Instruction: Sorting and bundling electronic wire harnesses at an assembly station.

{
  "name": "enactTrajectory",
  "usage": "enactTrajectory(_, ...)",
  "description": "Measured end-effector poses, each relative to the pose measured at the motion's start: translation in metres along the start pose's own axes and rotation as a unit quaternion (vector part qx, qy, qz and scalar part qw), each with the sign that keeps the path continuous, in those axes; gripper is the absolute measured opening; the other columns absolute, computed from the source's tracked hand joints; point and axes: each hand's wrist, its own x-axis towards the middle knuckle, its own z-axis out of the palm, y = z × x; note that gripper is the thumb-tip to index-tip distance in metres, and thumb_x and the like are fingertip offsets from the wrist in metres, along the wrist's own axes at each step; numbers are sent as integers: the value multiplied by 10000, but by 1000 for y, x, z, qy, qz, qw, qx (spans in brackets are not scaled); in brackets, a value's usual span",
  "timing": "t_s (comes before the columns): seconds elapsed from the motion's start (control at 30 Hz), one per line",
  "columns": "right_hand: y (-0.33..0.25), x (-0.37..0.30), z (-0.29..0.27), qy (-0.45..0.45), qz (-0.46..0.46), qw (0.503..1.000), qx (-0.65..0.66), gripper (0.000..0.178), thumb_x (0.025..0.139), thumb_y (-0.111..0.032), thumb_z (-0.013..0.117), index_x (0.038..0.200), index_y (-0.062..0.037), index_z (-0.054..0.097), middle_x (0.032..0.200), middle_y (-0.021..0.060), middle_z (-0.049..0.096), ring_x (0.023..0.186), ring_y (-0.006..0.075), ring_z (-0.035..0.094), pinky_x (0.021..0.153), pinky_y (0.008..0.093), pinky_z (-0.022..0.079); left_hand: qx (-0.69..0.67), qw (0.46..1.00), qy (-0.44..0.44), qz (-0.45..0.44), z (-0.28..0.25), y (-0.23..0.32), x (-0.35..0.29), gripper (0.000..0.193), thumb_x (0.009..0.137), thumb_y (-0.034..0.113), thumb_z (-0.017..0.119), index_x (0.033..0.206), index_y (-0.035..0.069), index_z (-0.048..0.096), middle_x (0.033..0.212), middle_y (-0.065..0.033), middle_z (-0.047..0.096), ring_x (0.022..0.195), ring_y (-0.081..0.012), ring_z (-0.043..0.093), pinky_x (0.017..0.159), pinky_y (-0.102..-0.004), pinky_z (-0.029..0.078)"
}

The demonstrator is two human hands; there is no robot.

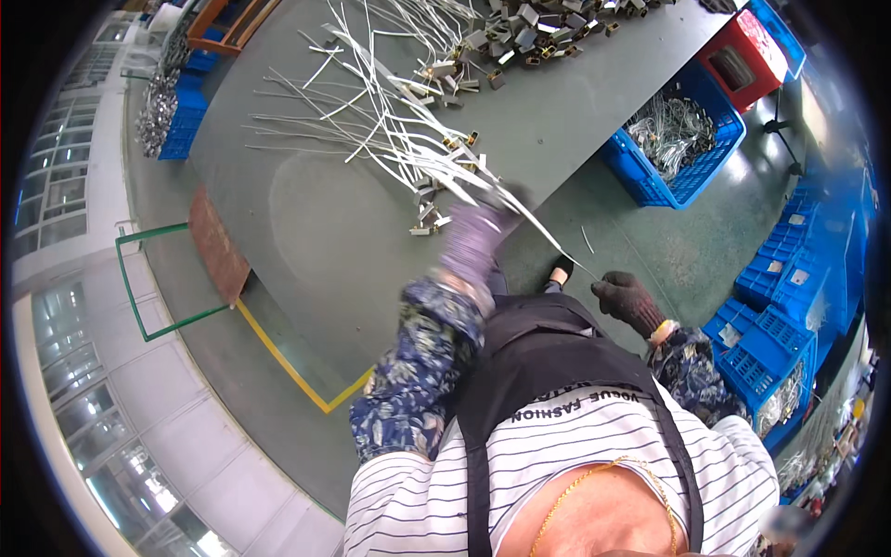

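Note:
Long white wires (546, 236) stretch from the table edge toward my right hand (627, 303), which wears a dark brown glove. That hand is closed around their thin ends, out past the table. My left hand (484, 227), in a purple glove, is at the table edge right against these wires; its fingers are smeared by motion, so their grip cannot be made out. Beyond it a loose heap of white wires (390, 139) with small metal box-shaped ends fans across the grey table (316, 223). A few metal pieces (427, 218) lie just left of my left hand.
A pile of small metal parts (534, 32) covers the table's far side. Right of the table stand a blue crate (668, 190) holding wires and a red box (742, 65). Stacked blue crates (766, 348) are at the right. A green metal frame (130, 288) stands at left.

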Motion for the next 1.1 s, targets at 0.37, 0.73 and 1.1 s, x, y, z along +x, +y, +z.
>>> enactTrajectory(0.37,-171,35,85,-99,-272,954,-82,517,823,-274,687,1265,-73,508,1027,129,624,960,209,602,851,332,476,-224,956,161,-103,-82,-39,18,320,888,310,645,891,-10,646,677,-94,652,491,-164,609,471,-272,522)
enactTrajectory(0.73,-245,88,120,-31,-518,648,-557,246,822,-219,626,1068,-208,647,1032,76,610,926,275,637,763,395,530,-183,956,175,-145,-130,-85,51,308,881,324,658,786,33,626,569,-23,591,392,-79,461,355,-221,356)
enactTrajectory(1.1,-249,93,91,95,-365,882,-282,586,714,-372,764,1195,-133,529,1221,172,526,1071,355,572,880,433,478,-100,969,125,-189,-143,-56,34,304,896,329,612,819,38,656,562,-13,586,384,-80,476,349,-230,337)
